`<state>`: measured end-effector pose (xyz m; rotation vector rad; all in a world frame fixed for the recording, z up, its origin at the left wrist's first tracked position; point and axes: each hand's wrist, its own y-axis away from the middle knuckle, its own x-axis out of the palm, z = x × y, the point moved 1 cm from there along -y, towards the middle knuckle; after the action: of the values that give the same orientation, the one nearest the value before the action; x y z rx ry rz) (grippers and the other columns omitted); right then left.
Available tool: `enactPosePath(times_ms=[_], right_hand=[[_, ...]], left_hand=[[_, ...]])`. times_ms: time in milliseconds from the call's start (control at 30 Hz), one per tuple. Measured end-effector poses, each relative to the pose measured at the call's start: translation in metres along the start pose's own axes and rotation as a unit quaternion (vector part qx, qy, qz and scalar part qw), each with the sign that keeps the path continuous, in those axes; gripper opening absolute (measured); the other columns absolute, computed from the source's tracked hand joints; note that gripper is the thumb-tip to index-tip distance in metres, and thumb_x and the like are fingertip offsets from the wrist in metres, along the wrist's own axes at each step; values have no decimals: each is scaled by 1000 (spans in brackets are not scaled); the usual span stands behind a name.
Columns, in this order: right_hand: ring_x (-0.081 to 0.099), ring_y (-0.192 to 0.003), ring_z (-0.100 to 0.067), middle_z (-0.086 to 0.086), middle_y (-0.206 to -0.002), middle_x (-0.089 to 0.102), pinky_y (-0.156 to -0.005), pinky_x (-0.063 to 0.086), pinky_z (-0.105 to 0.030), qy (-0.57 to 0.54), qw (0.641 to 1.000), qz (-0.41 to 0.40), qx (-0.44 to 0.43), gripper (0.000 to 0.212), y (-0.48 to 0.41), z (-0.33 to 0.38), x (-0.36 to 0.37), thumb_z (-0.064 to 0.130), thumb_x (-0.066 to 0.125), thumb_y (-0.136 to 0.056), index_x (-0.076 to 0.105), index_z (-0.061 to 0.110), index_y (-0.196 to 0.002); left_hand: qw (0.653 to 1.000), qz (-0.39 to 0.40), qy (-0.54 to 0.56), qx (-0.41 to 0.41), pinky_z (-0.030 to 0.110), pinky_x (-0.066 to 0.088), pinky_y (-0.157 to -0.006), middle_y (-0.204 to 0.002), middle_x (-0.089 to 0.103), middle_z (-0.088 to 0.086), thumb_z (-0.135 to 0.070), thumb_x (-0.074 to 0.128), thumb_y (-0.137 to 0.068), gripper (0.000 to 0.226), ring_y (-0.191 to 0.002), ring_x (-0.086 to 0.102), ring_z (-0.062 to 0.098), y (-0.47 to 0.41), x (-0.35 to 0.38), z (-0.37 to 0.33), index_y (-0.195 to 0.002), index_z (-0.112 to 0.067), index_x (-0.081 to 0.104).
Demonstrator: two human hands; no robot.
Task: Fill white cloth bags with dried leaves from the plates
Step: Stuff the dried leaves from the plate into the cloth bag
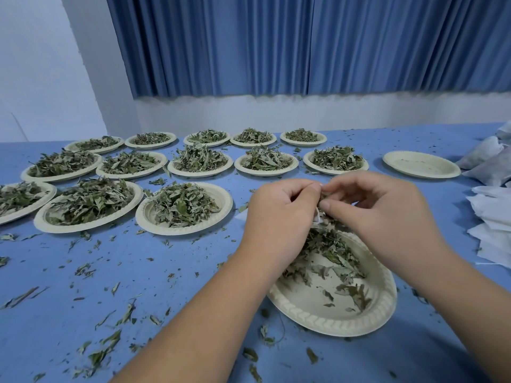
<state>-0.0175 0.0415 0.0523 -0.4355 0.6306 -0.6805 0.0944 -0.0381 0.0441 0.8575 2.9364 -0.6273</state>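
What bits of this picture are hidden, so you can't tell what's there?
- White cloth bag: head view, only a small white scrap shows; the left hand and right hand cover the rest, so how full it is cannot be told.
- Leftmost plate: cut off by the left edge.
- Pile of white bags: cut off by the right edge, so it cannot be counted.
- Near plate: its far part lies under the hands.

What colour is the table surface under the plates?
The table surface is blue, strewn with dried leaf bits; the head view shows it.
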Motion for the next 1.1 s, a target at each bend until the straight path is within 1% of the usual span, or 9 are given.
enactPosePath(times_ms=[100,200,267,400,533,633,767,933,1100], right_hand=[[54,-55,-1,13,-65,65,-54,44,-13,-10,999,-20,28,29,-2,-3,1,6,76,-68,59,27,-77],[47,-48,-1,13,-57,57,-48,36,-8,82,996,-36,7,25,-1,-4,3,3,72,-66,58,24,-65],[46,-49,-3,9,-57,56,-47,36,-10,108,994,-32,-3,23,0,-2,4,5,73,-67,59,23,-62],[58,-58,-6,7,-68,65,-57,49,-19,25,1000,-2,-3,16,-1,3,-3,13,77,-75,69,27,-72],[64,-65,-15,3,-73,69,-64,54,-26,-16,1000,13,-5,20,-3,6,-11,4,71,-80,72,24,-78],[64,-64,-9,9,-71,70,-62,52,-19,6,1000,14,5,25,-2,3,-7,5,74,-78,72,30,-73],[54,-55,0,17,-65,64,-54,39,-9,46,999,-4,7,18,-2,-2,-1,12,77,-71,66,28,-72],[44,-52,-3,18,-59,57,-50,36,-15,57,998,-22,26,15,-4,-6,3,20,71,-61,57,24,-66],[43,-56,-6,10,-66,55,-53,38,-19,59,997,-10,41,17,-5,-6,1,25,75,-66,59,22,-72]], left_hand=[[1000,19,-4,4,24,38,-51,-56,55,0,-19,60,-93,23,-54,47,9,2,3,-1,-75,-19,75],[999,36,-5,15,26,43,-52,-59,62,2,-16,59,-93,24,-56,51,8,3,6,-1,-77,-20,76],[999,35,-4,14,24,40,-50,-56,58,-2,-16,58,-93,26,-56,49,7,2,6,-1,-74,-19,75],[1000,0,-1,-3,17,34,-45,-51,52,-10,-20,59,-93,29,-48,42,3,1,1,1,-68,-24,72],[1000,-8,8,-17,15,34,-42,-49,53,-13,-22,58,-94,27,-44,40,2,0,0,2,-72,-26,73],[1000,-11,-2,0,15,33,-44,-51,52,-9,-21,58,-94,29,-48,42,3,1,2,1,-68,-25,71],[1000,-4,-6,3,18,32,-45,-52,51,-6,-19,58,-93,35,-50,42,5,1,4,1,-62,-31,70],[999,23,3,-24,12,34,-42,-49,56,-13,-20,60,-93,26,-43,44,1,1,4,1,-74,-29,74],[1000,2,-4,-9,10,34,-43,-48,55,-14,-17,58,-93,25,-43,43,0,1,4,1,-76,-22,76]])
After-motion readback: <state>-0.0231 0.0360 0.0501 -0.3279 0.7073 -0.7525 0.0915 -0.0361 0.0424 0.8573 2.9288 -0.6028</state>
